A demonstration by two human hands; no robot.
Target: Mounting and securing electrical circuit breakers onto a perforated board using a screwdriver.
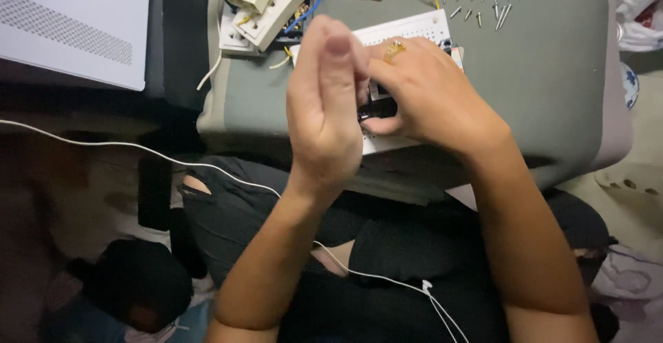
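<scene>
A grey-green cushion (pixel 552 74) lies across the person's lap as a work surface, with a white perforated panel (pixel 69 18) off its left edge. At the cushion's far left corner sit white wall sockets (pixel 266 5) with blue and yellow wires. Toward the middle, the left hand (pixel 324 108) stands upright, fingers loosely curled, holding nothing visible. Just beside it the right hand (pixel 428 98) pinches a small black component (pixel 376 110) over a white breadboard (pixel 414 29). Loose screws (pixel 483 5) lie along the far right edge.
</scene>
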